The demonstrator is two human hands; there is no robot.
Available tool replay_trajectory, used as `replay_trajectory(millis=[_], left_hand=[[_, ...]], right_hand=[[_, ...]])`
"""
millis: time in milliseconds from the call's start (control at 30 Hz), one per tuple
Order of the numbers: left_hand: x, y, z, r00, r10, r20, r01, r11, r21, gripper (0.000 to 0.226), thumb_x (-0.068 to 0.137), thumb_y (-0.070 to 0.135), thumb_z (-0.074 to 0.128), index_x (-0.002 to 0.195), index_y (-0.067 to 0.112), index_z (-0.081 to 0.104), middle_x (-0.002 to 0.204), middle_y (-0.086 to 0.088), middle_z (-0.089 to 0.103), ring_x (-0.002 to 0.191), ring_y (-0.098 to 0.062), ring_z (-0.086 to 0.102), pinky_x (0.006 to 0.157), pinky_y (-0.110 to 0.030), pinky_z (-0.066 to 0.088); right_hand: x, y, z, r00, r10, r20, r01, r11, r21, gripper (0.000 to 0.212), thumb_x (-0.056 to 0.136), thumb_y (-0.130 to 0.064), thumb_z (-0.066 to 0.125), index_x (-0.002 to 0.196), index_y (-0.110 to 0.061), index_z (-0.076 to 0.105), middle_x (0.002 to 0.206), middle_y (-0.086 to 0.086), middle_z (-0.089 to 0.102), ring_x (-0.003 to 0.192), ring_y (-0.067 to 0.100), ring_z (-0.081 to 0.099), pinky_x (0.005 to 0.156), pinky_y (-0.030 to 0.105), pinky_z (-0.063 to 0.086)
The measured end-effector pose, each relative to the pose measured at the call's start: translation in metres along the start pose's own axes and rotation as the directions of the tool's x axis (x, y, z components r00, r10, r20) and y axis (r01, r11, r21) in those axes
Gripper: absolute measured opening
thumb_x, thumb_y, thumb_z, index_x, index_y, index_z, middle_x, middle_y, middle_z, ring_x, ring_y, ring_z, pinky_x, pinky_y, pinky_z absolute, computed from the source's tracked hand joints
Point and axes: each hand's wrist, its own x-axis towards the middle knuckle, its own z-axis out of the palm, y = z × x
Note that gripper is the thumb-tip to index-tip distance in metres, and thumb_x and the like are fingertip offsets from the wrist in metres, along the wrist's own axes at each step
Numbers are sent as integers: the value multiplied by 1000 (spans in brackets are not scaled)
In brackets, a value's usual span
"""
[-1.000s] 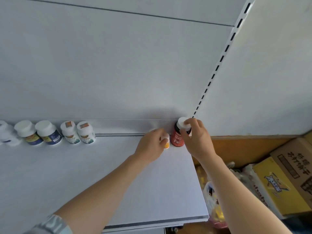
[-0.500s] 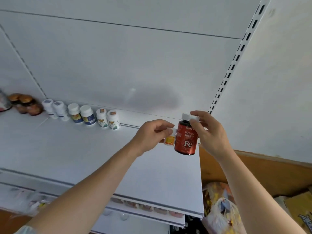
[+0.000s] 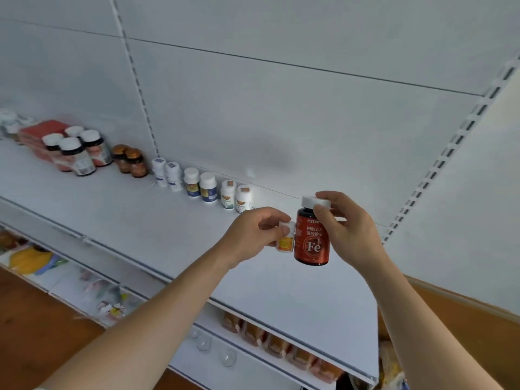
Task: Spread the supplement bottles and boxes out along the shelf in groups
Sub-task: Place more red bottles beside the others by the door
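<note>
My right hand grips the white cap of a red bottle marked Fe, held up above the white shelf. My left hand pinches a small white bottle with an orange label, right beside the red one. Along the back of the shelf stand pairs of small white bottles, two brown bottles, several dark bottles with white caps and red boxes at the far left.
A lower shelf holds packets and small glass cups. Slotted uprights run up the back panel. Wooden floor shows at lower left, and a wooden panel at lower right.
Both hands lifted their bottles off the shelf's right end and hold them in the air. The view swung left, bringing more bottles and the red boxes into sight.
</note>
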Motion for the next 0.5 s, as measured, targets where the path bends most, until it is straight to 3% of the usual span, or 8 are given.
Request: replay_trajectory(millis=[267,400,500], left_hand=[[-54,-7,-119,970,-7,-243,-3,999,-39,16,90,9,70,105,14,71,100,-6,74,92,-19,72,79,-32,61],[-85,-10,-187,947,6,-320,-15,1000,-25,16,88,9,72,101,18,72,99,-4,74,92,-20,71,80,-34,61],[-110,-15,-238,934,11,-356,-15,1000,-10,17,87,9,72,98,22,73,99,-6,74,91,-20,72,79,-34,60]], right_hand=[[10,-68,114,980,-155,124,156,988,-5,18,93,-34,61,111,-37,63,102,-14,68,92,4,63,73,21,53],[6,-111,177,963,-202,179,200,979,28,17,93,-34,62,109,-38,63,101,-15,68,91,1,62,70,12,49],[1,-139,224,951,-223,213,219,975,42,18,92,-35,62,110,-38,63,103,-15,68,93,3,63,72,16,49]])
